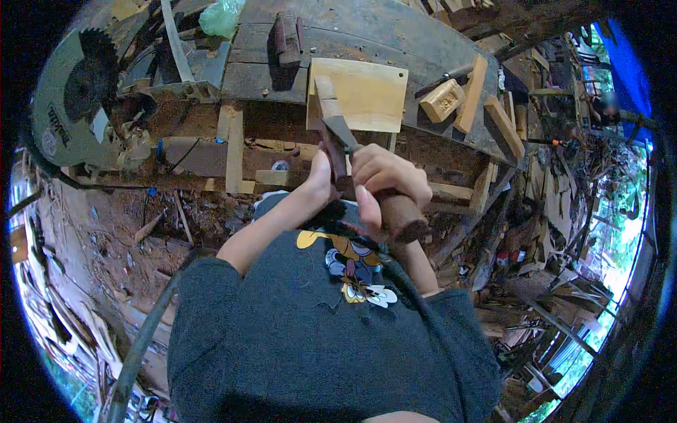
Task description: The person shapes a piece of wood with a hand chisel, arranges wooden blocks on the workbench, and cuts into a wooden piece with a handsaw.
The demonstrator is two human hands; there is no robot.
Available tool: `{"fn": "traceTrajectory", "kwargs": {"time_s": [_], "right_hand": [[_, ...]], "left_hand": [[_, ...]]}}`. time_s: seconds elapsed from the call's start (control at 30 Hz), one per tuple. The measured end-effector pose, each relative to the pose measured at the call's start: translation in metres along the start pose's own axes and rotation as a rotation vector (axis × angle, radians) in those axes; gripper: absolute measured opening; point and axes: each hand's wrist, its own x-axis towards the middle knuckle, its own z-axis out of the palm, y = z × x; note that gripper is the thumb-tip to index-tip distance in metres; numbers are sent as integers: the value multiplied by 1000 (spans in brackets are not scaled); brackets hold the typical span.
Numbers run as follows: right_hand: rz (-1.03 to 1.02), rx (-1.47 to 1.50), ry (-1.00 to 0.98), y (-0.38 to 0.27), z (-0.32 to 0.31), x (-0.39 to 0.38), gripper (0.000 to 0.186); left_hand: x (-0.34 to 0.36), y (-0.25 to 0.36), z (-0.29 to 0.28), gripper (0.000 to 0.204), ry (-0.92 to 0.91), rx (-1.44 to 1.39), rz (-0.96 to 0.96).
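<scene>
My left hand [319, 176] is wrapped round a narrow length of wood [326, 92], pale at its far end and darker near my palm. Its pale end overlaps a thin light board [367, 92] that has a hole in one corner. In my right hand [388, 176] is a blade with a thick round wooden handle [405, 218], its fingers closed about the handle. The grey metal blade [340, 131] lies against or just over the narrow wood; whether it touches cannot be made out. Both hands are close together in front of my shirt.
A large circular saw [77, 99] stands at the left. On the worn workbench [352, 35] are a dark wood block [287, 42], a pale carved block [443, 101] and wooden strips [471, 95]. A green plastic bag [221, 17] lies at the back. Wood scraps cover the ground.
</scene>
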Motion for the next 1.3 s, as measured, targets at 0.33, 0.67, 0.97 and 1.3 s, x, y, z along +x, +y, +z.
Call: {"fn": "traceTrajectory", "kwargs": {"time_s": [0.33, 0.67, 0.97, 1.3], "right_hand": [[-36, -90, -35, 6, 7, -3, 10], [-64, -33, 3, 9, 6, -2, 7], [-83, -21, -2, 6, 2, 1, 10], [-174, 217, -179, -29, -17, -8, 9]], "left_hand": [[-1, -6, 0, 50, -164, -299, 6], [12, -5, -20, 47, -116, -117, -36], [-2, 4, 3, 47, -80, -115, 10], [19, -10, -10, 44, -66, -156, -15]]}}
